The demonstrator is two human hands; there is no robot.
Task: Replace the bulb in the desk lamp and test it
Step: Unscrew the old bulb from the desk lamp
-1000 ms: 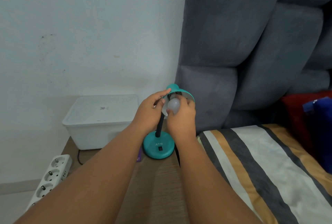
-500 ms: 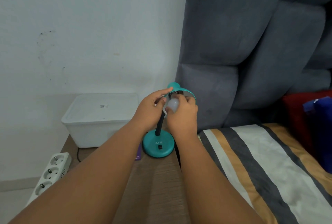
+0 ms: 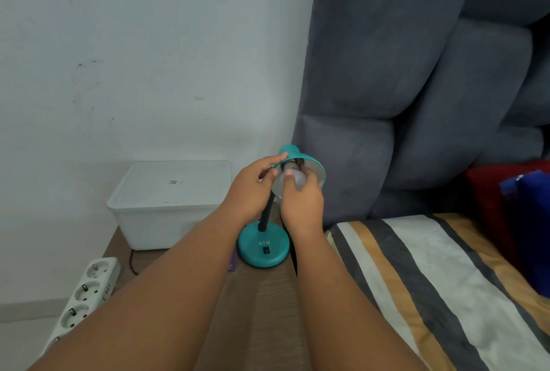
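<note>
Power strip (image 3: 86,290) lies at far left below the wooden table (image 3: 268,305) edge, with a white lidded box (image 3: 169,203) on the table against the wall. Left hand (image 3: 253,189) curls around the rim of the teal desk lamp (image 3: 263,247) shade (image 3: 312,163), fingertips on its top, steadying it; right hand (image 3: 302,201) is closed around the white bulb (image 3: 288,184), whose neck sits at the socket inside the shade. Lamp base stands on the table's right edge, beside the striped bedding (image 3: 431,281) and grey headboard (image 3: 416,72).
</note>
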